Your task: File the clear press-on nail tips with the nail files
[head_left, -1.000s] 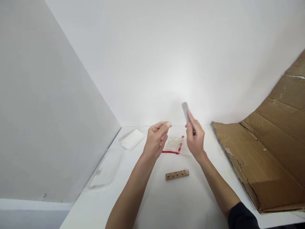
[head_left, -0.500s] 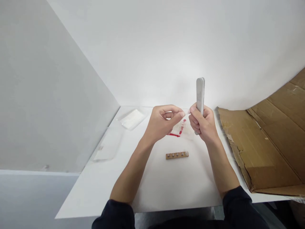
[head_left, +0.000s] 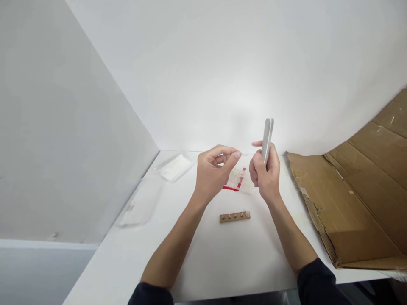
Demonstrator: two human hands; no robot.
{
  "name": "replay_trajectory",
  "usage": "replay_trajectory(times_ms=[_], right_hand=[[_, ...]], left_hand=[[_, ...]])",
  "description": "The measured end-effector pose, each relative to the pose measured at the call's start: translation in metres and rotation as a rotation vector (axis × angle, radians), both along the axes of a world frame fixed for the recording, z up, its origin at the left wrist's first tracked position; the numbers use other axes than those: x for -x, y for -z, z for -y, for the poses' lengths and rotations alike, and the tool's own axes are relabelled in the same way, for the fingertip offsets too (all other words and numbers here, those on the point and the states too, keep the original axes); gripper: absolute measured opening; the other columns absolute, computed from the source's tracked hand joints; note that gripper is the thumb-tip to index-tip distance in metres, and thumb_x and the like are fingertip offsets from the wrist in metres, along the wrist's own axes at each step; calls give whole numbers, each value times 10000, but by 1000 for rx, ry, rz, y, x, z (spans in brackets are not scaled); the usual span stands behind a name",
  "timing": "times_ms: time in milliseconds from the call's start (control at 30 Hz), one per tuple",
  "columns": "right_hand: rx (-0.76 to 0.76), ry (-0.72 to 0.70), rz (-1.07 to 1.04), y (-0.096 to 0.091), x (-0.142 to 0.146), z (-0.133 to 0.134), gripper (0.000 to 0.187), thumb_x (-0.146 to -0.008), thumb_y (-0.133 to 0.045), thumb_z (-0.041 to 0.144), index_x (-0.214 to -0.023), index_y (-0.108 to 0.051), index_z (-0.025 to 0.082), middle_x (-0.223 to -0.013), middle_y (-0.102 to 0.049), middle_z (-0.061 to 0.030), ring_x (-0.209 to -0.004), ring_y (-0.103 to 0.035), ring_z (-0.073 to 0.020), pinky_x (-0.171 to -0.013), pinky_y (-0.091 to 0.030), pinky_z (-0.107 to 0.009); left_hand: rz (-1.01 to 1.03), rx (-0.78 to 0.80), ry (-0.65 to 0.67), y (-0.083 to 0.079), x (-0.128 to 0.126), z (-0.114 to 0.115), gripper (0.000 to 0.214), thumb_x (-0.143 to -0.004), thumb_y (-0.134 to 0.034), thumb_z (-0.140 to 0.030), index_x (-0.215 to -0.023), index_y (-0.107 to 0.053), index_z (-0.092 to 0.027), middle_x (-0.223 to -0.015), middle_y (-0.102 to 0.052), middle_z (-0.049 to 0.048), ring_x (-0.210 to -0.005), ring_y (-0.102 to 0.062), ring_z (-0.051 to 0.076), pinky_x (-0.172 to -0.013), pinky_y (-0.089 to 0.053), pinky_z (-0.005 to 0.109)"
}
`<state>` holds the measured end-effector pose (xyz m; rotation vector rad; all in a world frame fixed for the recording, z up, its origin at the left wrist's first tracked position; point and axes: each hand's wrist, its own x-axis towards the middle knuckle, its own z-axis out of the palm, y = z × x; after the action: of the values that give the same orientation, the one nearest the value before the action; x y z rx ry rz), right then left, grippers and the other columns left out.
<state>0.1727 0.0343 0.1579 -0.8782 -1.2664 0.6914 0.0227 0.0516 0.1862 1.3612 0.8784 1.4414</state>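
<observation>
My right hand is wrapped round the lower end of a slim white bar that stands upright above the table. My left hand hovers just left of it, thumb and forefinger pinched together; what they pinch is too small to make out. Beneath the two hands lies a small clear bag with a red strip. Nearer to me on the white table rests a small brown strip with several metal studs.
A flattened cardboard sheet covers the table's right side. Two clear plastic wrappers lie at the left: one by the back corner, one along the left edge. White walls close in the back and left.
The white bar went from tilted and blurred to upright, then turned edge-on. My hands came together half a second ago and have now parted slightly. The view shifted a little.
</observation>
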Motion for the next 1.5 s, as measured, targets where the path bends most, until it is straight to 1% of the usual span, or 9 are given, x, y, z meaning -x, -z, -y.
replay_trajectory(times_ms=[133, 233, 433, 567, 700, 1067, 1167, 1400, 1500], right_hand=[[-320, 227, 421, 13, 2, 1, 501, -1120, -411, 366, -1612, -354, 292, -825, -625, -11, -586, -517, -164, -526, -503, -304], [-457, 272, 639, 24, 7, -5, 511, -1115, -381, 253, -1622, -359, 315, -850, -653, -8, -615, -558, -167, -538, -508, -299], [-637, 373, 597, 31, 11, -18, 562, -1056, -478, 103, -1567, -441, 336, -863, -654, 5, -662, -603, -149, -543, -482, -262], [-579, 524, 557, 33, 8, -21, 496, -1059, -509, 135, -1532, -501, 283, -871, -680, -21, -645, -609, -160, -564, -518, -288], [-643, 408, 572, 36, 11, -22, 526, -1040, -528, 112, -1523, -514, 321, -823, -674, 2, -606, -590, -152, -522, -497, -269], [-570, 540, 479, 37, 12, -26, 527, -1067, -503, 162, -1582, -518, 272, -1006, -781, -78, -685, -690, -177, -625, -600, -294], [-581, 455, 579, 39, 12, -26, 521, -1073, -484, 179, -1587, -512, 258, -938, -775, -69, -629, -664, -174, -582, -587, -287], [-612, 465, 613, 34, 6, -26, 527, -1063, -508, 141, -1574, -529, 268, -865, -752, -34, -671, -681, -169, -627, -586, -269], [-568, 568, 615, 31, 2, -26, 493, -1082, -473, 159, -1565, -534, 238, -843, -734, -38, -645, -654, -166, -623, -574, -274]], left_hand=[[128, 100, 9, 1, 1, -3, 202, -819, -838, -356, -738, -742, -198, -453, -403, -91, -350, -285, 34, -349, -220, 205], [227, 180, 67, -2, 2, -3, 231, -768, -861, -369, -736, -726, -184, -466, -362, -103, -367, -243, 20, -348, -193, 185], [320, 280, 142, -5, 3, -4, 294, -711, -891, -350, -702, -665, -162, -485, -317, -118, -390, -188, -1, -346, -167, 149], [336, 285, 145, -4, 5, -2, 294, -750, -891, -387, -788, -718, -151, -510, -318, -116, -401, -190, 1, -344, -169, 140], [358, 300, 162, -3, 3, -3, 306, -738, -905, -352, -719, -673, -154, -501, -315, -118, -396, -186, -7, -345, -185, 124], [475, 375, 233, -1, 5, -11, 303, -751, -906, -261, -734, -641, -116, -623, -423, -98, -425, -243, -37, -334, -247, 49], [543, 444, 273, -4, 4, -10, 300, -806, -838, -153, -676, -568, -125, -658, -442, -84, -417, -257, -46, -316, -249, 38], [636, 595, 321, -10, 1, -10, 337, -1020, -573, -51, -695, -533, -131, -658, -410, -76, -374, -290, -50, -291, -254, 39], [676, 633, 331, -11, 1, -12, 369, -1078, -465, -50, -728, -565, -110, -648, -401, -78, -357, -300, -54, -281, -246, 44]])
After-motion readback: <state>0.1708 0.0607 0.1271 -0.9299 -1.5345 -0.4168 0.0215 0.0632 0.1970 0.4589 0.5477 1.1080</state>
